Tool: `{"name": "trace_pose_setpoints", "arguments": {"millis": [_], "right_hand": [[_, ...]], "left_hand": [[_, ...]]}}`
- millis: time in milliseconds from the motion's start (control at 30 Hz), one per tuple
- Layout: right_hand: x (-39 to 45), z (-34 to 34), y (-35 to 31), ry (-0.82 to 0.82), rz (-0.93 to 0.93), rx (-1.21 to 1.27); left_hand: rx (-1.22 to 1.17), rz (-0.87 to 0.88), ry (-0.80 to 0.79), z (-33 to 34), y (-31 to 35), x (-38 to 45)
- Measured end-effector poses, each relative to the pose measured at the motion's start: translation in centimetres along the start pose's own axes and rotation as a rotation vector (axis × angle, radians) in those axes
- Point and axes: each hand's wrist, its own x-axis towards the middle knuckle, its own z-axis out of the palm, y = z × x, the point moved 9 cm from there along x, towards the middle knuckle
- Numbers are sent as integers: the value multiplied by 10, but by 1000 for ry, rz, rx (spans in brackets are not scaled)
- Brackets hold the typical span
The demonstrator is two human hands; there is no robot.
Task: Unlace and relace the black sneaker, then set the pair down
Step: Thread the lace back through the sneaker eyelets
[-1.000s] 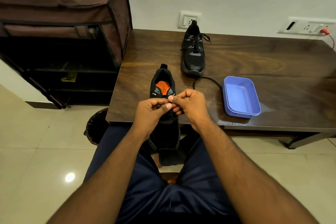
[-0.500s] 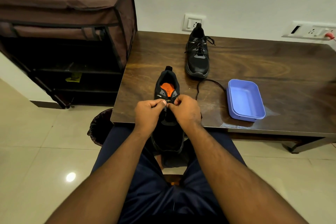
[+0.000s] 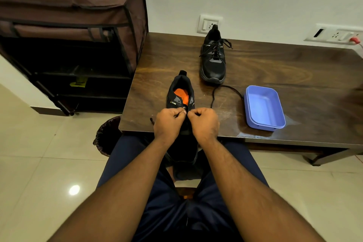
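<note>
Black sneaker (image 3: 181,92), orange insole showing, lies with its heel on the tabletop (image 3: 275,68) and its toe over the near edge above my lap. My left hand (image 3: 170,124) has its grip pinched on a black lace (image 3: 152,121) at the eyelets; my right hand (image 3: 204,123) is curled tight beside it, and what it clamps I cannot tell. Second sneaker (image 3: 213,59), laced, stands farther back near the wall. Blue plastic tray (image 3: 264,107) sits to the right, a loose black lace (image 3: 225,89) curving between. Brown fabric rack (image 3: 72,35) flanks the left.
</note>
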Motion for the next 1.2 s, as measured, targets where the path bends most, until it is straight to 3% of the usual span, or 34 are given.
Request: {"name": "trace_pose_setpoints", "arguments": {"millis": [200, 467, 633, 733, 800, 867, 933, 967, 1033, 1133, 1200], "right_hand": [[3, -1, 12, -27, 59, 149], [12, 14, 25, -232, 112, 428], [19, 17, 13, -287, 69, 316], [35, 8, 3, -330, -5, 162], [66, -31, -7, -199, -60, 96], [102, -93, -15, 85, -54, 142], [122, -141, -12, 309, 59, 362], [123, -147, -9, 328, 126, 494], [110, -121, -9, 125, 223, 613], [61, -52, 0, -273, 269, 410], [31, -15, 8, -393, 217, 330]], "left_hand": [[-43, -82, -107, 14, -5, 5], [0, -139, -49, 15, -7, 4], [-83, -68, -174, 21, -8, 5], [-10, -30, -255, 26, -13, -2], [75, -6, -217, 20, -13, -6], [448, 53, -114, 6, -1, -12], [793, 95, -12, -6, 16, -18], [866, 104, 10, -8, 22, -19], [891, 107, 2, -8, 24, -20], [864, 92, -79, -3, 18, -16], [823, 87, -110, -1, 14, -15]]}}
